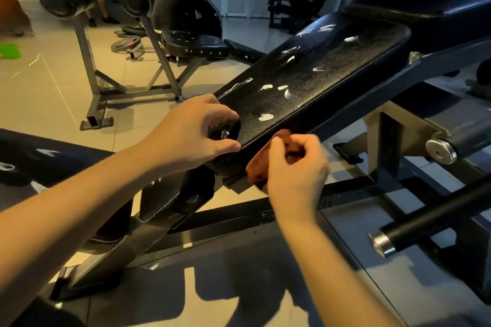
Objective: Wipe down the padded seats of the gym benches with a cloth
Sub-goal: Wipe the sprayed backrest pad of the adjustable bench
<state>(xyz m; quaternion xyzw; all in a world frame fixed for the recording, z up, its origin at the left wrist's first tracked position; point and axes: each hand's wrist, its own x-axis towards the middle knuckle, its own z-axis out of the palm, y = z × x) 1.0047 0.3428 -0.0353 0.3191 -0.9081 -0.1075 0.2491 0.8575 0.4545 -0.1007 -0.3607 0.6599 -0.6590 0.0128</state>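
**A:** How does the bench (382, 146) lie?

**B:** Its padded seat (318, 69) slopes up and away to the right, its long axis running outward from the hands. The left hand (191, 133) curls its grip round the near end.

**A:** And the cloth (259, 167)?

**B:** It is bunched in the right hand (295, 167), whose grip is closed on it just below the seat's near edge. That hand is nearer the white smears (265, 117). Most of the cloth is hidden.

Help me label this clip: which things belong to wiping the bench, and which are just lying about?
Job: padded seat with white smears; brown cloth, gripped by right hand; left hand, holding the seat's end.
Lying about: weight plates on the floor; green thing on the floor.
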